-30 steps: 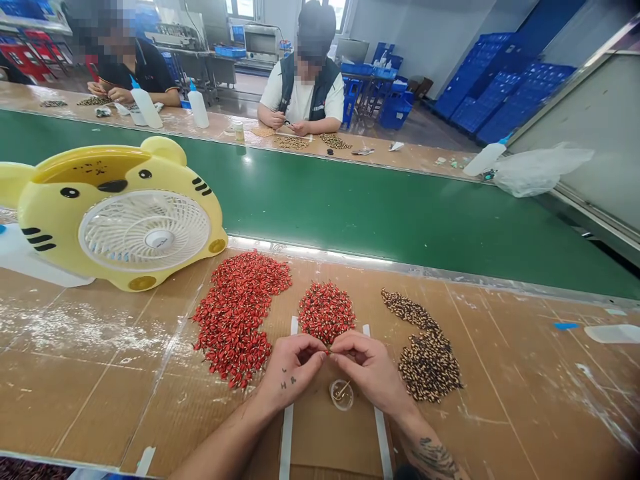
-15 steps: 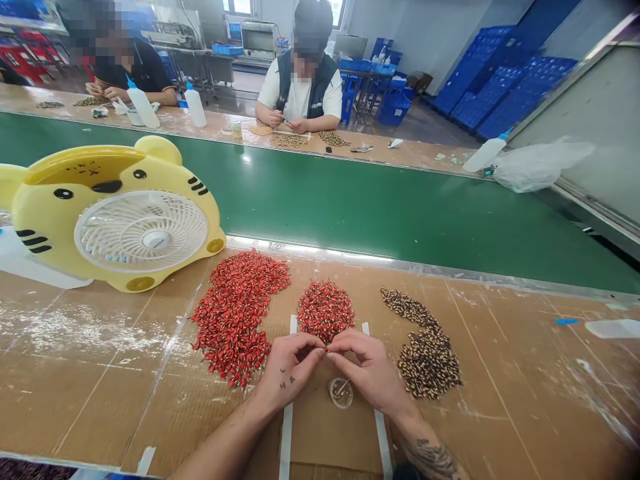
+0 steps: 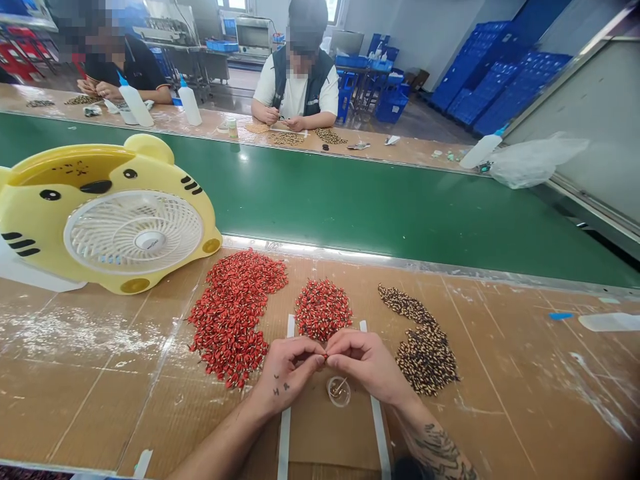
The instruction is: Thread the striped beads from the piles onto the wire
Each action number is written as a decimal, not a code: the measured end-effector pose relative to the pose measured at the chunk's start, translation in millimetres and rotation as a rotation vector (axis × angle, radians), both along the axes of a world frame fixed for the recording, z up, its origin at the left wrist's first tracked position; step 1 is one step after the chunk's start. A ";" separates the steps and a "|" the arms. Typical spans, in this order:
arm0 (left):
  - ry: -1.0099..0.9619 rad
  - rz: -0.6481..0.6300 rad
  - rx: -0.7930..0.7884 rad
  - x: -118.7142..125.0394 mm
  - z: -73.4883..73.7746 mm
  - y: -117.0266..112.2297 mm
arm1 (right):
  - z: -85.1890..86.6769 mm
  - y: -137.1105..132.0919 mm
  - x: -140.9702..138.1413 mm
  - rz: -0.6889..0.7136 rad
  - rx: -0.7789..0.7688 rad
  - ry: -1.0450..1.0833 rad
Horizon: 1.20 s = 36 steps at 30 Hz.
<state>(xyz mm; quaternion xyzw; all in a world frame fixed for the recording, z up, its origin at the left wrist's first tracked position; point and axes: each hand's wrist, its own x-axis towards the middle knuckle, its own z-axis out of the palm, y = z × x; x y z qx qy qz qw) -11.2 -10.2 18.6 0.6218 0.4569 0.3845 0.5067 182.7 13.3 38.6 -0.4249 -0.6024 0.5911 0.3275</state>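
Left grip (image 3: 285,372), right grip (image 3: 367,363) both closed on small red bead (image 3: 325,357), above cardboard sheet (image 3: 335,433); small clear cup (image 3: 339,391) just near. Fingertip pinch suits piece this small.

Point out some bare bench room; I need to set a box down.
Bare cardboard shows at the front left, between the fan and the larger red bead pile, and at the right, beyond the dark speckled beads. The middle is crowded: the smaller red pile, a small clear cup, and the left hand and right hand pinching a red bead.
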 end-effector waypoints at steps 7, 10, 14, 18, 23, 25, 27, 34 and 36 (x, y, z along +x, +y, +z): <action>-0.040 0.026 -0.094 6.2 -7.8 4.3 | -11.4 3.7 -2.3 -0.037 0.021 -0.015; 0.007 0.086 -0.076 8.6 -13.1 12.4 | -20.6 5.9 4.4 -0.107 0.000 -0.003; 0.179 0.230 0.106 9.0 -16.7 27.4 | -24.3 6.9 24.2 -0.213 0.007 -0.021; 0.389 0.267 0.217 6.3 -16.8 35.3 | -18.2 4.3 41.8 -0.221 0.071 -0.117; 0.645 0.315 0.405 -21.8 -3.0 28.0 | -2.9 0.7 51.3 0.021 0.205 -0.346; 0.816 0.306 0.431 -38.9 3.3 25.6 | 1.5 -0.1 52.4 0.170 0.220 -0.399; 1.009 0.228 0.381 -53.6 6.7 25.7 | 2.5 -0.9 51.7 0.262 0.217 -0.421; 1.229 -0.013 0.257 -59.6 9.0 34.1 | -6.5 -4.4 46.4 0.337 0.299 -0.420; 1.258 -0.030 0.262 -56.1 10.9 35.1 | -7.7 -5.1 46.2 0.328 0.311 -0.412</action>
